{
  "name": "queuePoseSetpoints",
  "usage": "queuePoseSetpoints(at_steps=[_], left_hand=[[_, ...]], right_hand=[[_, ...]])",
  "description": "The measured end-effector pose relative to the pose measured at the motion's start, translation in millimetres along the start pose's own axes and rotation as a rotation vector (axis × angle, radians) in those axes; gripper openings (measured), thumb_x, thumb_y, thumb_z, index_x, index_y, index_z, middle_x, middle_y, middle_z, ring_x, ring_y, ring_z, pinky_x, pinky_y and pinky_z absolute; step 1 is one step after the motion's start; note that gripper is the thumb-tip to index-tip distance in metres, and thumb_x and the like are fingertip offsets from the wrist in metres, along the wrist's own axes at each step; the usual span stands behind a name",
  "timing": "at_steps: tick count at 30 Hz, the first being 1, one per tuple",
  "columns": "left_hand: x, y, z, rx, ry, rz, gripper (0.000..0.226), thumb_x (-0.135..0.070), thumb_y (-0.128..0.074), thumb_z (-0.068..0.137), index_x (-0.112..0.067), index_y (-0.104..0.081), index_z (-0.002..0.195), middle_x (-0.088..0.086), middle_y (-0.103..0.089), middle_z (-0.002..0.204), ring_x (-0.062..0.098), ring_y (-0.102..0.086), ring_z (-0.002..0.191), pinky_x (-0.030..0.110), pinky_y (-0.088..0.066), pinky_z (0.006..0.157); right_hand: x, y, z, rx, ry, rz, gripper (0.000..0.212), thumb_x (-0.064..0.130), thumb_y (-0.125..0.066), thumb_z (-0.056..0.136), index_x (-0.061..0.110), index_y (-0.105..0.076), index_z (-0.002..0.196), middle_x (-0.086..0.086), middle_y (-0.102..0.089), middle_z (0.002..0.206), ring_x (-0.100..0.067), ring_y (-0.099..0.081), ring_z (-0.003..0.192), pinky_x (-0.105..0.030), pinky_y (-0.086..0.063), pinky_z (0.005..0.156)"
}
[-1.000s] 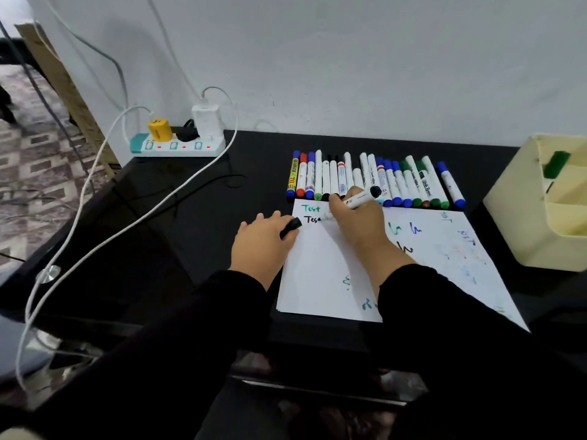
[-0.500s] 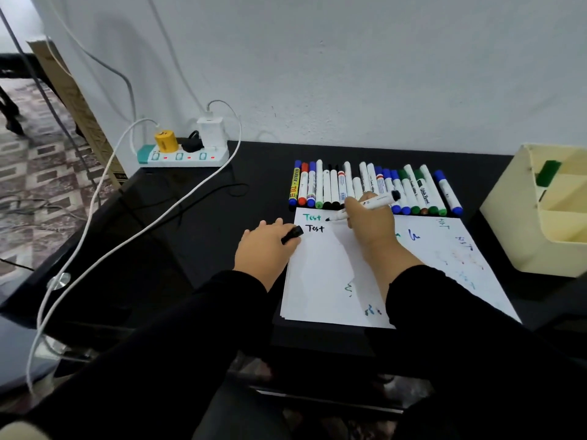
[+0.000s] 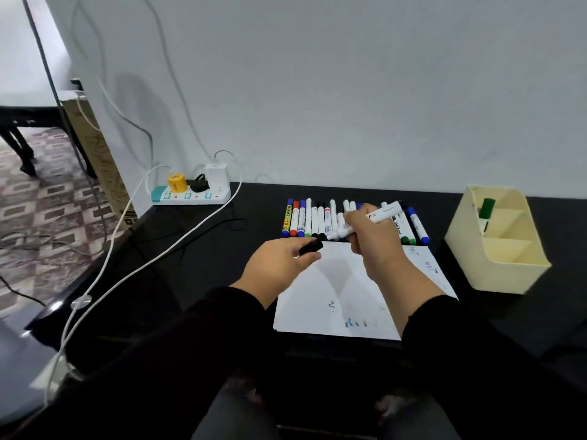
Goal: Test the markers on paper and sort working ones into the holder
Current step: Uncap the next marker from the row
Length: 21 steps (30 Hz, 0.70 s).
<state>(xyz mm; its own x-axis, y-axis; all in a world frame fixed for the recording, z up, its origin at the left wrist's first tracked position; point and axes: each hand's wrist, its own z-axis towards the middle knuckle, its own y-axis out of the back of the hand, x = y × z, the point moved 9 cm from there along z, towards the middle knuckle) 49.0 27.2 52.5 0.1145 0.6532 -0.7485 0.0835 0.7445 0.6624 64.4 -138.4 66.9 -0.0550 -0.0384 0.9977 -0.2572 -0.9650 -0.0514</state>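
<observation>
My right hand (image 3: 374, 242) grips a white marker (image 3: 382, 214) with its black tip pointing left, lifted above the paper (image 3: 343, 290). My left hand (image 3: 282, 262) pinches the black cap (image 3: 311, 247) just left of the marker's tip, a small gap between them. A row of several markers (image 3: 305, 219) lies beyond the paper, partly hidden by my right hand. The cream holder (image 3: 498, 249) stands at the right with a green marker (image 3: 486, 209) in its back compartment.
A white power strip (image 3: 190, 195) with plugs sits at the back left of the black table (image 3: 197, 255). A white cable (image 3: 133, 265) runs from it across the table's left side and over the edge. The wall stands close behind the markers.
My right hand lifted the marker off the paper and turned its tip toward the cap. My left hand rose from the table with the cap. The camera tilted up.
</observation>
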Motion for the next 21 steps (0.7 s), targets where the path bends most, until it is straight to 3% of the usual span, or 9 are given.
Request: queuePoseSetpoints(at_steps=[5, 9, 14, 21], left_hand=[[-33.7, 2.1, -12.3, -0.014, -0.131, 0.022, 0.035, -0.034, -0.06, 0.089, -0.032, -0.059, 0.124, -0.01, -0.064, 0.113, 0.004, -0.057, 0.097, 0.018, -0.043, 0.074], [-47.2, 12.4, -14.7, -0.088, -0.118, -0.035, 0.036, -0.035, -0.064, 0.086, -0.028, -0.061, 0.122, -0.007, -0.066, 0.102, 0.01, -0.062, 0.088, 0.02, -0.048, 0.07], [-66.4, 15.5, -15.9, -0.113, -0.17, 0.035, 0.028, -0.033, -0.059, 0.09, -0.027, -0.064, 0.116, -0.005, -0.061, 0.084, 0.012, -0.052, 0.07, 0.021, -0.036, 0.057], [-75.7, 15.7, -22.8, -0.129, -0.213, 0.233, 0.026, -0.034, -0.047, 0.096, -0.026, -0.061, 0.116, -0.004, -0.061, 0.089, 0.019, -0.057, 0.088, 0.031, -0.044, 0.074]], right_hand=[[16.7, 1.9, -14.8, 0.055, 0.056, -0.035, 0.034, 0.006, -0.057, 0.085, 0.017, -0.036, 0.06, -0.003, -0.041, 0.055, -0.01, -0.036, 0.045, -0.02, -0.028, 0.043], [26.9, 6.5, -18.7, 0.072, 0.047, 0.057, 0.035, 0.011, -0.061, 0.087, 0.017, -0.037, 0.063, 0.001, -0.042, 0.051, -0.008, -0.034, 0.042, -0.02, -0.025, 0.042], [26.7, 9.7, -14.5, 0.073, -0.086, 0.212, 0.039, 0.008, -0.057, 0.087, 0.019, -0.031, 0.059, 0.004, -0.034, 0.044, -0.008, -0.029, 0.038, -0.019, -0.023, 0.041], [21.5, 2.4, -11.9, 0.119, -0.156, 0.22, 0.036, 0.007, -0.055, 0.087, 0.02, -0.031, 0.062, 0.005, -0.033, 0.041, -0.007, -0.029, 0.033, -0.016, -0.023, 0.033]])
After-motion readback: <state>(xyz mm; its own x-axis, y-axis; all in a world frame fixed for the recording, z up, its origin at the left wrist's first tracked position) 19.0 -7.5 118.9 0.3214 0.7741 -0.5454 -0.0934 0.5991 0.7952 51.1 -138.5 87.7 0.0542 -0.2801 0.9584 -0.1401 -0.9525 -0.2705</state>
